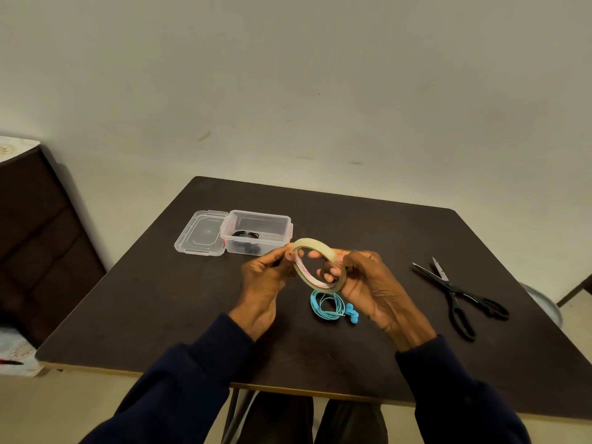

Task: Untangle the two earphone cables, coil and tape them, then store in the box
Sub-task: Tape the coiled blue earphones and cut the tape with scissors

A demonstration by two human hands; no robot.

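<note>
Fingers [288, 255] of the left hand [266, 277] are curled in and pinch the near-left rim of the tape roll [306, 272]. The right hand [368, 283] has its fingers [330, 274] hooked through the roll's hole and grips the far side, so both hands hold the roll tilted above the bench [368, 225]. The step in hand looks like finding the tape's free end; whether it is lifted yet is too small to tell. It would go best with the right hand turning the roll slowly while the left thumbnail feels for the edge. Then only a short strip should be peeled, kept taut so it does not fold on itself. Just below the roll, the blue earphone cable [331, 315] lies coiled on the bench. It looks untaped and may spring loose, so the strip should go across the bundle promptly. Scissors [455, 293] lie open well to the right, handy for the cut. Farther off to the left, the clear box [272, 242] stands open with a black earphone cable [245, 234] already inside, its lid [200, 232] just beside it.
</note>
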